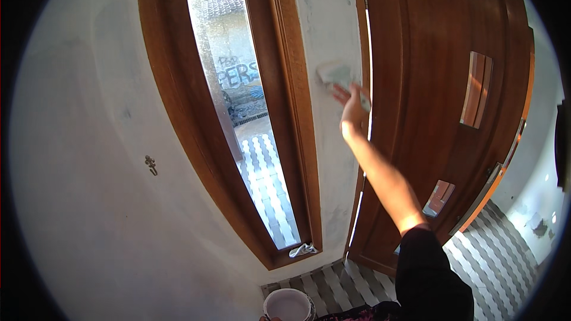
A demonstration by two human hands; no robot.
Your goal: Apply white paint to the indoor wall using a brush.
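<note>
My right hand (351, 104) is raised to the white wall strip (330, 18) between the window and the door, shut on a pale, blurred paintbrush (333, 73) that is against the wall. At the lower edge, a white bucket (272, 306) holds pale liquid; a small part of my left hand (269, 318) shows at its side, gripping it.
A tall narrow window in a wooden frame (276, 113) has a white cloth (302, 249) on its sill. The wooden door (428, 113) with small panes stands at the right. A metal hook (151, 164) is on the left wall. The floor has patterned tiles (488, 261).
</note>
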